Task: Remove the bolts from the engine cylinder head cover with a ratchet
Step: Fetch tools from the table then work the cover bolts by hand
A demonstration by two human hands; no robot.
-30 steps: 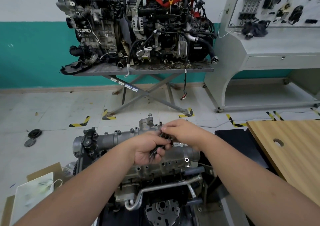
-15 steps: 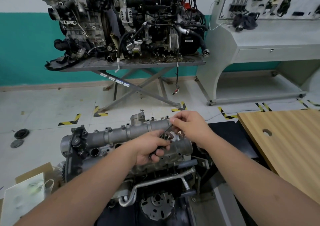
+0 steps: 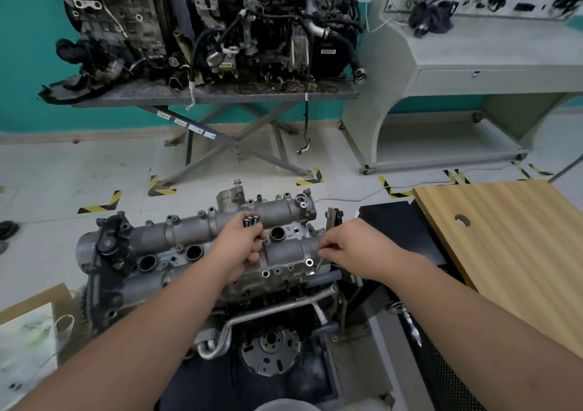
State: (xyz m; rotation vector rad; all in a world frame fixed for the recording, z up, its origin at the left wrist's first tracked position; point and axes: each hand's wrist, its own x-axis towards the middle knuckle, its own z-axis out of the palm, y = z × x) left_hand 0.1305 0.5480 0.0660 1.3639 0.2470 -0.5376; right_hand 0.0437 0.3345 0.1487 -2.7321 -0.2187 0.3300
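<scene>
Left hand (image 3: 243,246) clenched on bundle of loose bolts (image 3: 250,221), heads up, parked over cover (image 3: 284,252) so none roll off. Right hand (image 3: 353,249) at cover's right edge, fingers (image 3: 325,251) pinched on something small, likely another bolt; can't tell for sure. Several bolt holes already bare. No ratchet in sight; finger work for now.

A single wide-angle view, worn on the head, looks forward and down over both forearms. The cylinder head cover (image 3: 220,240) sits close below; the far wall (image 3: 19,63) lies beyond.
</scene>
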